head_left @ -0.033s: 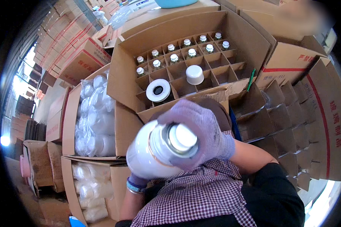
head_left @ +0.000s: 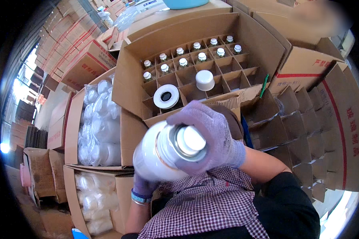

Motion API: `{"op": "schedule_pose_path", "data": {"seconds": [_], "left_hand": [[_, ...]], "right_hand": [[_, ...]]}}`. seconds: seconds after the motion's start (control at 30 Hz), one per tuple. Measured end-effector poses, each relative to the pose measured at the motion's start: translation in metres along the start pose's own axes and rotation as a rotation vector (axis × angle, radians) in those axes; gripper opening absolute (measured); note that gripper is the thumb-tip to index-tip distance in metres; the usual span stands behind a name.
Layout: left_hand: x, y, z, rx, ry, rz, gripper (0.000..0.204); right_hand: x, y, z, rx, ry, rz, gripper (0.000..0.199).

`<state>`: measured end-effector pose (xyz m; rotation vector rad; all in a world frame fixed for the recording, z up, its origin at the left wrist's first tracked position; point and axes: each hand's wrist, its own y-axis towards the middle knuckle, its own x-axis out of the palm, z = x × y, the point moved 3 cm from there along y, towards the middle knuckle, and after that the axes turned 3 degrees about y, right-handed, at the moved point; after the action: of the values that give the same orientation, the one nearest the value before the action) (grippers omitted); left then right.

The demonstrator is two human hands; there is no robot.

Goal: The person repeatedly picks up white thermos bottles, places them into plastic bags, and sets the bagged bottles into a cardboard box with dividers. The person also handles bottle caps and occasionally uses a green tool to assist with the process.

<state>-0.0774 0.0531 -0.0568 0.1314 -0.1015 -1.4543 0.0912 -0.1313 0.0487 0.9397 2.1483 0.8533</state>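
Right-hand grip (head_left: 217,133) curls closed around the white flask (head_left: 153,153) near its neck, the left hand (head_left: 144,186) beneath with its closure hidden, just off the divided carton's (head_left: 195,32) near edge; likely stiff, slick, perhaps fragile, best held at shoulder and base.

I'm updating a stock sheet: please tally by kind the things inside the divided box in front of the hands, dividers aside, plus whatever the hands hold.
Small white-capped bottles: 12
Round white cap: 1
White ring-topped piece: 1
Large white bottle, held: 1
Total: 15
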Motion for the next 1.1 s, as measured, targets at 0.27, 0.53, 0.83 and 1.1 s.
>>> {"op": "schedule_pose_path", "data": {"seconds": [0.27,0.53,0.83,1.1], "left_hand": [[-0.059,-0.041,-0.067,-0.266,-0.840,0.421,0.068],[-0.060,-0.038,-0.058,-0.226,-0.791,0.503,0.073],[-0.045,-0.024,-0.005,-0.035,-0.366,0.517,0.065],[-0.051,-0.030,0.062,0.101,0.339,0.615,0.043]], "right_hand": [[0.024,0.045,0.169,0.245,0.006,-0.382,0.049],[-0.028,0.015,0.243,0.551,-0.504,-0.494,0.085],[-0.015,-0.004,0.054,0.039,-0.166,-0.394,0.071],[0.009,-0.093,0.085,1.178,0.691,-0.373,0.061]]}}
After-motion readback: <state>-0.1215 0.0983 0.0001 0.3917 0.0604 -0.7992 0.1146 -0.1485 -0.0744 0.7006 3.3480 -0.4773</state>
